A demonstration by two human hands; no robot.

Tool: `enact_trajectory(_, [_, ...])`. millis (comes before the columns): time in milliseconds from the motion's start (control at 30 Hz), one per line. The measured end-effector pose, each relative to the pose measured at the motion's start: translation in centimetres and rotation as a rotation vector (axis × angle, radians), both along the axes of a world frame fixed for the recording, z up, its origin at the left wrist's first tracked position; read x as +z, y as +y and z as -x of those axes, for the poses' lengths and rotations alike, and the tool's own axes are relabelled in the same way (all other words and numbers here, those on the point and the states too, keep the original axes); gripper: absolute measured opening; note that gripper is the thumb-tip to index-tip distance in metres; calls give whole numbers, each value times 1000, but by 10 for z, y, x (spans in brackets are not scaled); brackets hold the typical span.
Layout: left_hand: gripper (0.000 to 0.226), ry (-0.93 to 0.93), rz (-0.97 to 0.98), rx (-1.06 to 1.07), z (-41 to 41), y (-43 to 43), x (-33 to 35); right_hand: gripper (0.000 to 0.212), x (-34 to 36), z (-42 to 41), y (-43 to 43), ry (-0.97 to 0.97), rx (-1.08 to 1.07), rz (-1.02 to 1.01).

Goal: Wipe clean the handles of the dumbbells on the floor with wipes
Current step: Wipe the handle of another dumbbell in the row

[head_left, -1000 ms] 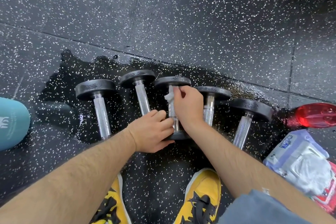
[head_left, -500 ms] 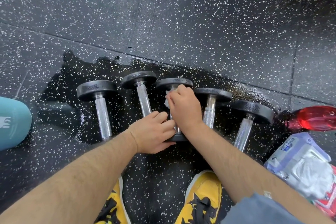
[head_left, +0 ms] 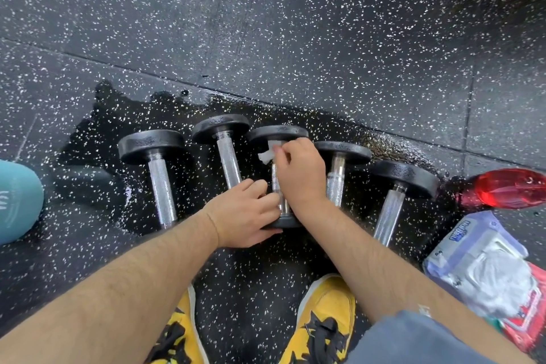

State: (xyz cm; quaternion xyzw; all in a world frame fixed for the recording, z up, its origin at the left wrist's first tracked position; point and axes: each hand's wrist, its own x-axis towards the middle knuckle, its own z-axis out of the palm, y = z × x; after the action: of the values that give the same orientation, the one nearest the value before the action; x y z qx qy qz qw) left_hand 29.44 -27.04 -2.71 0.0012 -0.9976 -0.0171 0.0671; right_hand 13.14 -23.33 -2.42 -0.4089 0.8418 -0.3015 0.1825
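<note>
**Wipe showing again at the handle's far end**

Twisting slightly, the right hand (head_left: pixel 298 174) now bares more of the wipe (head_left: pixel 266 154), pinched round the middle dumbbell (head_left: pixel 277 133)'s handle (head_left: pixel 275 179) just under the far head. The left hand (head_left: pixel 245 216) grips its near end on the floor (head_left: pixel 266 38). I'd keep that brace firm and draw the wipe down the knurling, turning as it goes.
</note>
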Motion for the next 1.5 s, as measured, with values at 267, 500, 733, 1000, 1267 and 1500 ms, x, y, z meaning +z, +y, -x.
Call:
enact_trajectory(267, [40, 7, -11, 12, 1, 0, -2, 38, 7, -2, 3, -472, -346, 18])
enact_trajectory(500, [40, 7, -21, 7, 2, 0, -4, 29, 8, -6, -7, 3, 44, -70])
enact_trajectory(733, [43, -5, 0, 8, -1, -1, -5, 32, 9, -7, 17, -52, 81, -74])
enact_trajectory(1000, [40, 2, -16, 7, -1, -1, -3, 29, 9, -1, 14, -216, -108, -64])
enact_trajectory(1267, [43, 10, -19, 7, 1, -1, -1, 17, 15, 4, 4, -403, -202, -47])
enact_trajectory(1500, [44, 1, 3, -4, -1, -2, 0, 20, 20, 2, 30, -366, -99, -121])
